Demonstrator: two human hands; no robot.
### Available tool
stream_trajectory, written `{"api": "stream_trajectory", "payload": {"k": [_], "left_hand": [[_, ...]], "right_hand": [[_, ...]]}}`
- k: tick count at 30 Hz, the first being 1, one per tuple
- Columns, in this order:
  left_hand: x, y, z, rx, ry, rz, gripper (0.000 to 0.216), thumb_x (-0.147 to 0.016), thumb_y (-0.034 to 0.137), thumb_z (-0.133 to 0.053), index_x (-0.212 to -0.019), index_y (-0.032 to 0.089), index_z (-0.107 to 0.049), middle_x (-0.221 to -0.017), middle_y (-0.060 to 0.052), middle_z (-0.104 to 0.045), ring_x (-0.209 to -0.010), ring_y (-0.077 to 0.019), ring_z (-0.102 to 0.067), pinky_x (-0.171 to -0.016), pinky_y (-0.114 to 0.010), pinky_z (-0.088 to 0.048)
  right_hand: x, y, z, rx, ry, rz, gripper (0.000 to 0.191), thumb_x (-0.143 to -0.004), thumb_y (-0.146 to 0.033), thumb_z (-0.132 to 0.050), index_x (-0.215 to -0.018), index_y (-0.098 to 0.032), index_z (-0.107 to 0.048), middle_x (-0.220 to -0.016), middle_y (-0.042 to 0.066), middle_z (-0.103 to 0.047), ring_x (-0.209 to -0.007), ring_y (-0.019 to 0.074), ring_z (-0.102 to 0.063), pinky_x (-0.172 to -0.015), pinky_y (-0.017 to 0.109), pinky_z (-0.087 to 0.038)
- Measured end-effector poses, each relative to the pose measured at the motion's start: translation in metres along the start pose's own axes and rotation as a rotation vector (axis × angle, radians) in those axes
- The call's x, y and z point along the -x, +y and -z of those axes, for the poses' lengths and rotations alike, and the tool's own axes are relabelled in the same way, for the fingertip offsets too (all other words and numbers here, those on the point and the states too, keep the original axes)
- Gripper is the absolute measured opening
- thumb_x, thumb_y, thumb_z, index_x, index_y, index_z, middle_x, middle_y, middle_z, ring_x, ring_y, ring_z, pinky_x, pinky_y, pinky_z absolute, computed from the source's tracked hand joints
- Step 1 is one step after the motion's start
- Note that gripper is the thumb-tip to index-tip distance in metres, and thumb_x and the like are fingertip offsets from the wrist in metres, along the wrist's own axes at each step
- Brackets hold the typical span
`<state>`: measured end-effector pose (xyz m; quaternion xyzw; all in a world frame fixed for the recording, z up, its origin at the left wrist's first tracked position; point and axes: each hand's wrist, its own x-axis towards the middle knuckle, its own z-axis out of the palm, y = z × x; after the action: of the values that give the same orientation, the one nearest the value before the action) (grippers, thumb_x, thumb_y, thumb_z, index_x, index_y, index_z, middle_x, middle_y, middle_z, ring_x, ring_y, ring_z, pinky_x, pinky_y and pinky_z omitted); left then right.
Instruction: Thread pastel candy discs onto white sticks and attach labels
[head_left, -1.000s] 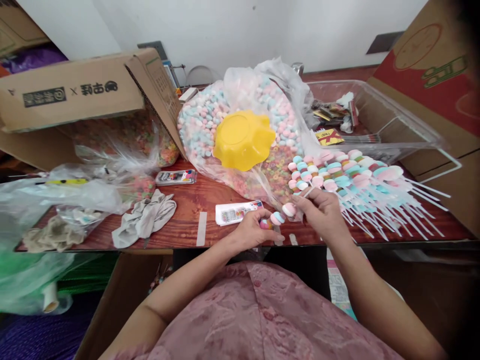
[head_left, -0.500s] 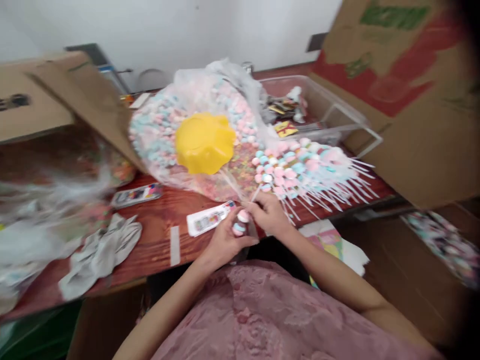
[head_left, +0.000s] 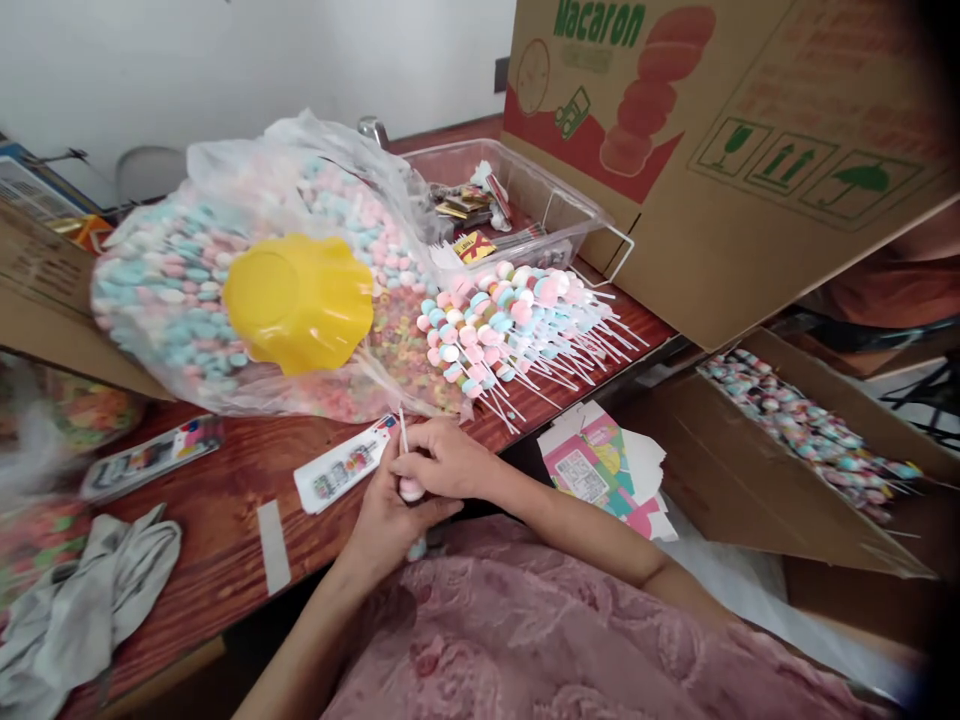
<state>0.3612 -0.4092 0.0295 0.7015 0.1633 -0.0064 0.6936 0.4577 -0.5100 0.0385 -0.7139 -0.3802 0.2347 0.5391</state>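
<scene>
At seven o'clock from centre, the left hand [head_left: 379, 522] curls round a marshmallow skewer [head_left: 411, 489]; the right hand [head_left: 444, 462] closes near its white stick [head_left: 403, 432]. Adjusting it seems the step; next likely calls for gentle, steady fingers.

A pale wall [head_left: 255, 60] rises behind the reddish wooden table [head_left: 206, 530].

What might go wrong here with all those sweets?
The left hand and right hand close around one candy stick, so its pieces might get squashed. Sticks in the candy pile point toward the front of the table; a nudge could drop some. The yellow bowl rests on bagged sweets and might slide if they shift.
</scene>
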Motion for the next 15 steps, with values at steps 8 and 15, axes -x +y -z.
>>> {"api": "stream_trajectory", "payload": {"k": [8, 15], "left_hand": [[0.025, -0.004, 0.037, 0.006, -0.413, 0.289, 0.069, -0.057, 0.03, -0.088, -0.12, 0.023, -0.063, -0.097, -0.006, -0.069, -0.086, -0.0214, -0.062, -0.077, -0.032, -0.047], [0.017, -0.012, 0.026, 0.054, -0.416, 0.263, 0.035, -0.06, 0.04, -0.085, -0.068, 0.015, -0.062, -0.061, 0.002, -0.056, -0.057, -0.0096, -0.044, -0.056, -0.023, -0.033]], "right_hand": [[0.009, 0.005, 0.011, -0.597, 0.021, -0.15, 0.03, -0.075, -0.043, -0.068, -0.065, -0.018, -0.056, -0.051, -0.007, -0.047, -0.046, 0.007, -0.039, -0.045, 0.02, -0.03], [0.001, -0.015, 0.025, -0.464, 0.049, 0.128, 0.031, -0.077, -0.045, -0.069, -0.067, -0.016, -0.062, -0.067, -0.002, -0.059, -0.062, 0.0099, -0.051, -0.059, 0.023, -0.041]]}}
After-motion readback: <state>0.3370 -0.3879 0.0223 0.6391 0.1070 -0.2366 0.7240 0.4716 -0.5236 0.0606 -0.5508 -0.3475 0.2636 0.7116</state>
